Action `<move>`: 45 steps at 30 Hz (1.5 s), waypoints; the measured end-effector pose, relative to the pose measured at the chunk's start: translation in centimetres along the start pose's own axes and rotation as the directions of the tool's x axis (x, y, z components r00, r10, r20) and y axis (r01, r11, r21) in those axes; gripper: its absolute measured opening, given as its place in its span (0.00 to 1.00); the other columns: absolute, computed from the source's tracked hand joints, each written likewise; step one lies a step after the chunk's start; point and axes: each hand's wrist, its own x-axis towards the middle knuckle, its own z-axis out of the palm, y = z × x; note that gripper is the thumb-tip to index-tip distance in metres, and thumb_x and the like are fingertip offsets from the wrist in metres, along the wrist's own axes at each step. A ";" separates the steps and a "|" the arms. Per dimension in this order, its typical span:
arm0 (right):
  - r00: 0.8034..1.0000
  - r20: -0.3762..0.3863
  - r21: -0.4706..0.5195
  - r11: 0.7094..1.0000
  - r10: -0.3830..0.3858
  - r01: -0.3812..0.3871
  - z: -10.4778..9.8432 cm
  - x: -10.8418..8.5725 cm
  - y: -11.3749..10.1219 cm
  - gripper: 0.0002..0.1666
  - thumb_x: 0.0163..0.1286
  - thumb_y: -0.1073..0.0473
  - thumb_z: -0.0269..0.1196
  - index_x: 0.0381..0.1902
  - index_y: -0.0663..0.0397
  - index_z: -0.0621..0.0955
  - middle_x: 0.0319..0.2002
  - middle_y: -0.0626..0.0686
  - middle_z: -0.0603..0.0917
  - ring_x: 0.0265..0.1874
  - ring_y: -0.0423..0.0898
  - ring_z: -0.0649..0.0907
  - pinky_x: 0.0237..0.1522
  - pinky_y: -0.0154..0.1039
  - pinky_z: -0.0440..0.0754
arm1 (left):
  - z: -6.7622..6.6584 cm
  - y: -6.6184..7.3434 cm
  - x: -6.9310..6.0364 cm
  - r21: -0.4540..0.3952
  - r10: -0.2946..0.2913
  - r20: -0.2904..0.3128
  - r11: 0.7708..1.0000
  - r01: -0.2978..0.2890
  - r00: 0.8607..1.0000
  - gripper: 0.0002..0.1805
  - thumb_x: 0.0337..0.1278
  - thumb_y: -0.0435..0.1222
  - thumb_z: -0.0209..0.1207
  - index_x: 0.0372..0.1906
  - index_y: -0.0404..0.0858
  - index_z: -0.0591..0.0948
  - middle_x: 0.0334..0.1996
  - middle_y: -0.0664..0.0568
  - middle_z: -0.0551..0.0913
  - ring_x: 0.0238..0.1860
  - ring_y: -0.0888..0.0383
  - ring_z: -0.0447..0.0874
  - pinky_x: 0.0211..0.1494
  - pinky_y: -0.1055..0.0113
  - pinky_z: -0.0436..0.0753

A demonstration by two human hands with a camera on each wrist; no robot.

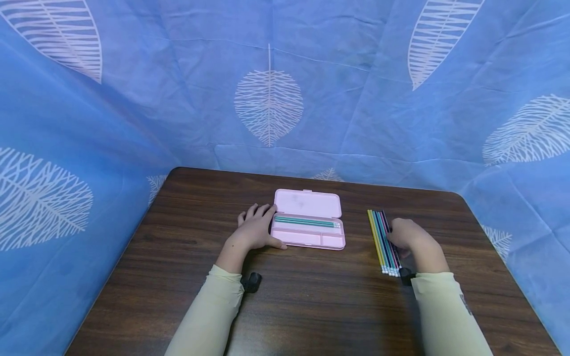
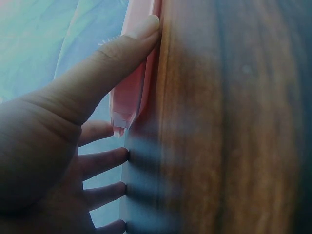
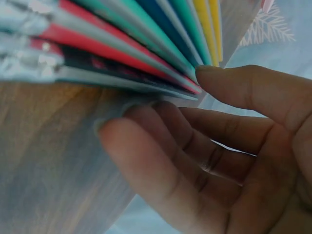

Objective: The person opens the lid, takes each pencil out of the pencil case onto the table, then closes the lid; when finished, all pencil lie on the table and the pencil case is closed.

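A pink pencil case [image 1: 307, 202] lies with its lid folded back on the table. Two green pencils [image 1: 307, 222] rest in its long upper compartment. My left hand [image 1: 255, 232] spreads at the case's left end, its thumb along the front edge and its other fingers fanned beyond the corner. To the right, a row of pencils [image 1: 378, 240] in yellow, green, blue, red and black lies side by side, eraser ends toward me. My right hand [image 1: 407, 235] is at the row's right side; in the right wrist view its thumb touches the pencils while the fingers curve loosely beside them.
The dark wooden table [image 1: 311, 306] carries both the case and the pencil row, with a stretch of bare wood between them. Behind and at the sides hangs a blue cloth [image 1: 338, 99] with white leaf prints. Smaller compartments run along the case's front.
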 end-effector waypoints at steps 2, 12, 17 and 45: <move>1.000 0.005 -0.012 1.000 0.001 -0.001 -0.1 -0.1 -0.2 0.18 0.82 0.64 0.52 0.51 0.80 0.79 0.33 0.65 0.87 0.28 0.51 0.90 0.30 0.45 0.91 | 0.0 0.0 0.0 0.001 -0.003 0.001 1.000 0.003 1.000 0.69 0.45 0.64 0.79 0.88 0.47 0.55 0.86 0.45 0.58 0.88 0.36 0.46 0.84 0.28 0.51; 0.996 -0.068 -0.151 0.987 -0.057 0.046 -0.4 0.3 -2.3 0.26 0.80 0.58 0.58 0.59 0.82 0.77 0.38 0.68 0.87 0.30 0.50 0.86 0.34 0.46 0.89 | -0.2 0.0 0.0 0.007 -0.015 0.009 1.000 0.015 1.000 0.68 0.46 0.64 0.79 0.88 0.47 0.55 0.87 0.45 0.57 0.88 0.36 0.45 0.85 0.29 0.50; 0.981 -0.141 -0.217 0.971 -0.130 0.097 -0.3 0.9 -4.6 0.34 0.78 0.55 0.62 0.68 0.80 0.74 0.58 0.77 0.84 0.41 0.57 0.87 0.54 0.62 0.88 | -0.3 0.0 -0.1 0.002 -0.015 0.010 1.000 0.015 1.000 0.68 0.47 0.64 0.79 0.88 0.47 0.55 0.87 0.45 0.57 0.88 0.36 0.45 0.85 0.29 0.50; 0.870 -0.187 -0.357 0.857 -0.456 0.372 6.3 4.3 -17.0 0.03 0.71 0.62 0.69 0.38 0.53 0.84 0.37 0.51 0.86 0.37 0.48 0.83 0.45 0.50 0.84 | -0.1 0.0 -0.1 0.001 -0.003 0.013 1.000 0.003 1.000 0.67 0.47 0.65 0.78 0.88 0.48 0.55 0.87 0.45 0.57 0.88 0.36 0.45 0.84 0.29 0.51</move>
